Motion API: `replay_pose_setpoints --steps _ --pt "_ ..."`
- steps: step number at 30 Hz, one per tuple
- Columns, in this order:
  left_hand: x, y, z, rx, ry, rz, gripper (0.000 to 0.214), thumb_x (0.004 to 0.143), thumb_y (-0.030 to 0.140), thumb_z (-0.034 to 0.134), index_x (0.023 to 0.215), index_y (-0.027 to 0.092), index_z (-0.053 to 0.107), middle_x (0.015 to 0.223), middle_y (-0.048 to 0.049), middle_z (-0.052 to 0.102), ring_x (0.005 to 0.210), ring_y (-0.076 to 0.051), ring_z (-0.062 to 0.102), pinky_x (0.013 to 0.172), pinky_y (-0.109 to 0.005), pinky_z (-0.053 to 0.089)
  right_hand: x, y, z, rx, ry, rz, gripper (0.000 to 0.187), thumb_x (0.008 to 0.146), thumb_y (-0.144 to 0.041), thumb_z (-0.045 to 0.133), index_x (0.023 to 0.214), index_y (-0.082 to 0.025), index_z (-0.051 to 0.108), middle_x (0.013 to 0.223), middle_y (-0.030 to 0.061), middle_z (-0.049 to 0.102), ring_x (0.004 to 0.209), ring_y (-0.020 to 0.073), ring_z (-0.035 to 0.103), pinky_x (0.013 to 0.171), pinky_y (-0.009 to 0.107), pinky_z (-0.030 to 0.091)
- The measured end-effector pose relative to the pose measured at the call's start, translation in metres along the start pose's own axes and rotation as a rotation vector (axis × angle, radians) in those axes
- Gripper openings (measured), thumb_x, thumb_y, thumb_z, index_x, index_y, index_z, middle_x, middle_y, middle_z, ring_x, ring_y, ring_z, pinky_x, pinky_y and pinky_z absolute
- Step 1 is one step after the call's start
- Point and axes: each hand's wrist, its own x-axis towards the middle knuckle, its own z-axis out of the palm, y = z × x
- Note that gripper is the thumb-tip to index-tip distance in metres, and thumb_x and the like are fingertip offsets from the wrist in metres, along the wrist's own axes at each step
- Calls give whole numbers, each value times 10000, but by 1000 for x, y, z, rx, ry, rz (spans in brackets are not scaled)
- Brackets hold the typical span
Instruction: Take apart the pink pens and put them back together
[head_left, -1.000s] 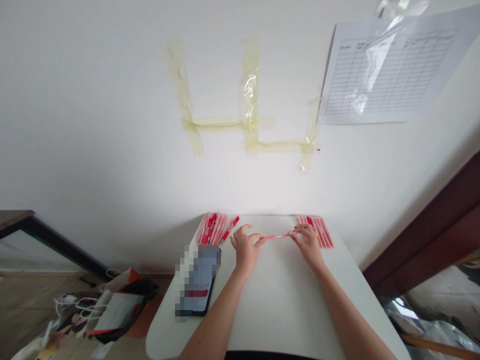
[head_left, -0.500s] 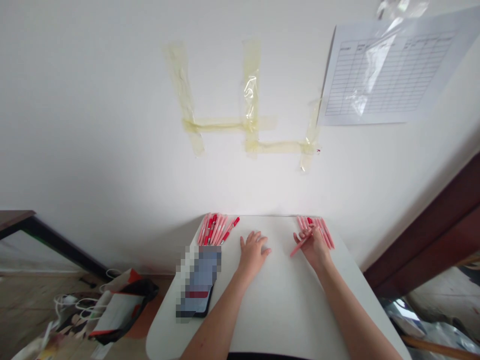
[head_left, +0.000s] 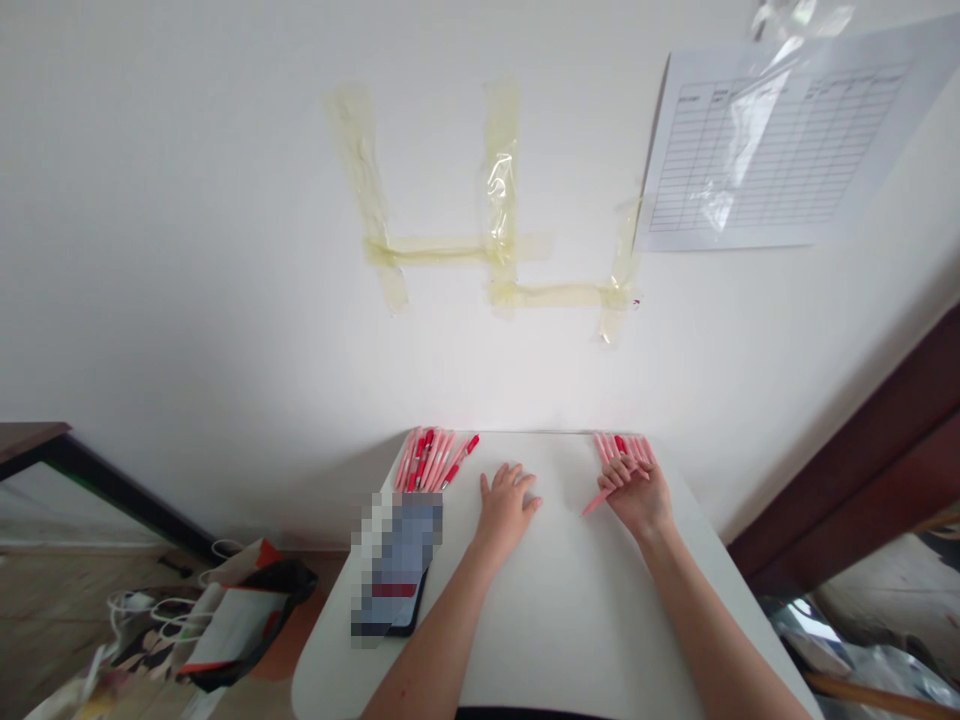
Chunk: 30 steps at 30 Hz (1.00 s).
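Observation:
My left hand (head_left: 508,500) lies flat on the white table (head_left: 555,600) with its fingers spread and nothing in it. My right hand (head_left: 636,490) rests over the near end of a row of pink pens (head_left: 626,447) at the table's far right. A single pink pen (head_left: 598,502) pokes out slantwise from under its fingers, which curl over it. A second bunch of pink and red pens (head_left: 433,458) lies at the far left, beyond my left hand.
A phone (head_left: 395,575) lies near the table's left edge. The wall behind carries yellowed tape strips (head_left: 499,250) and a ruled paper sheet (head_left: 780,150). Bags and cables (head_left: 217,620) sit on the floor at left; a dark wooden frame (head_left: 862,470) stands at right.
Both hands held one pen between them a second ago. My left hand let go and settled flat; my right hand carried the pen over to the right-hand row.

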Motion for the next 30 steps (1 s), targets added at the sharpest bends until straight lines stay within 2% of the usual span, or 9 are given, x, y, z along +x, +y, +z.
replay_pose_setpoints --steps 4,9,16,22,30 --pt "0 0 -1 17 -21 5 363 909 358 603 1270 322 611 1498 -49 517 1457 -295 362 1193 -681 182 -5 -2 5 149 -29 31 234 739 -332 562 675 -236 359 640 -61 248 555 120 275 528 272 325" --pt "0 1 -3 34 -43 -3 366 922 376 582 1283 314 599 1516 -40 498 1466 -288 345 1204 -669 172 -9 -4 11 297 -34 78 239 794 -360 580 706 -229 399 656 -55 304 579 114 333 549 263 362" --pt "0 0 -2 35 -36 2 365 920 374 586 1281 319 595 1512 -30 501 1464 -284 347 1201 -673 175 -5 -2 8 260 -37 48 246 749 -278 587 681 -229 357 634 -61 284 560 111 312 537 262 356" --pt "0 0 -3 37 -42 1 367 920 370 584 1283 318 595 1513 -38 499 1462 -290 347 1199 -680 169 -7 -4 14 207 -42 31 291 812 -405 577 699 -238 366 649 -54 317 574 123 344 552 282 373" --pt "0 0 -3 55 -59 0 377 927 384 571 1298 319 585 1520 -43 487 1469 -288 335 1204 -673 168 -4 -1 9 293 -59 54 243 771 -283 593 691 -220 372 644 -60 310 570 101 335 556 250 366"
